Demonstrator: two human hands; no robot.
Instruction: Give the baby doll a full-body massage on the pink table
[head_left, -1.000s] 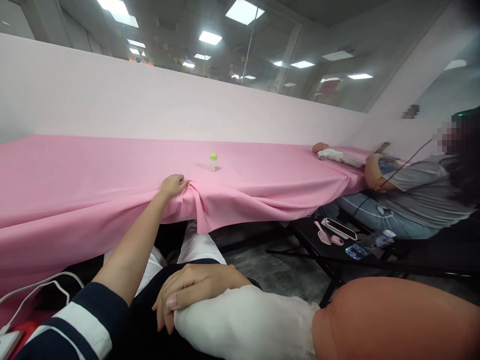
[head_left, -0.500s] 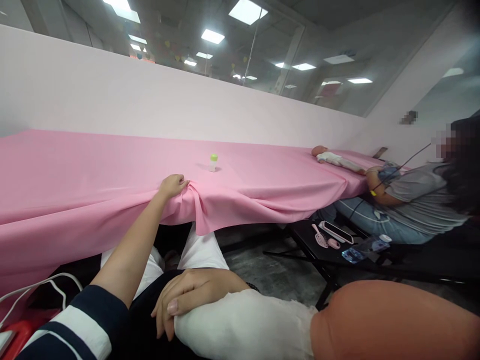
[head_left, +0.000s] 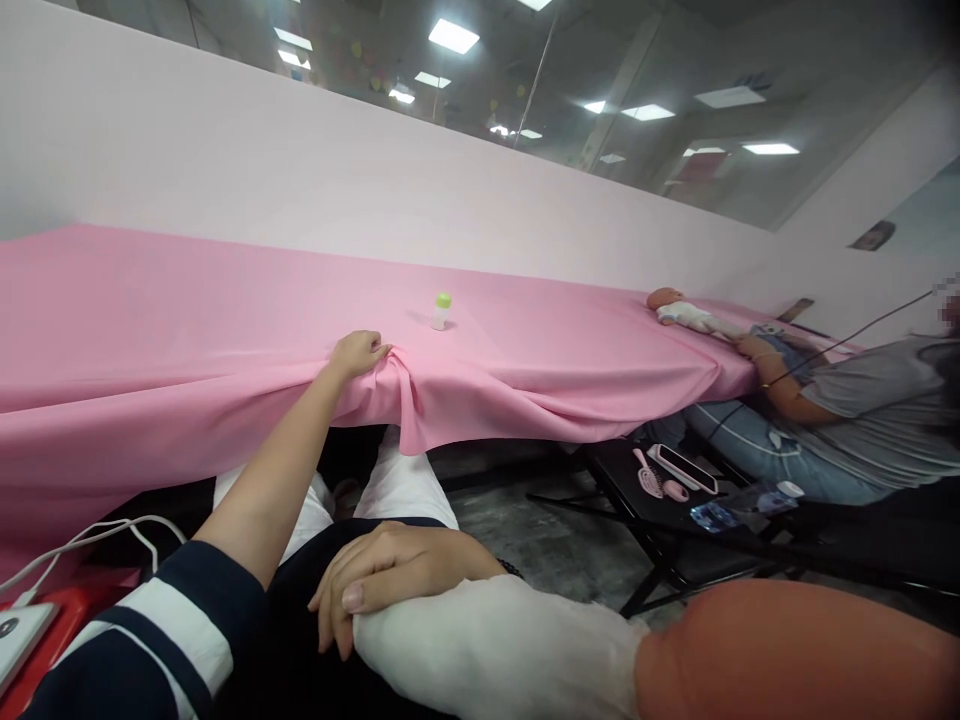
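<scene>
My left hand (head_left: 360, 354) pinches a bunched fold at the front edge of the pink cloth (head_left: 187, 310) on the long table. Across my lap lies a large doll (head_left: 495, 640) in white fabric, its orange-toned part (head_left: 787, 650) reaching the right edge; its full shape is cut off. My right hand (head_left: 405, 575) curls over the doll's white-covered end, fingers together and fingertips hanging past it. A small bottle with a green cap (head_left: 442, 312) stands on the cloth, just beyond my left hand and to its right.
Another doll (head_left: 694, 315) lies at the table's far right, beside a seated person in a grey shirt (head_left: 885, 400). A black bench (head_left: 622, 480) holds a pink brush (head_left: 648, 478), a white-rimmed case (head_left: 682, 468) and a water bottle (head_left: 742, 505). White cables (head_left: 112, 530) run at lower left.
The view has tilted and shifted a little, so the table's contents sit further right. My left hand keeps its pinch on the cloth and my right hand stays on the doll.
</scene>
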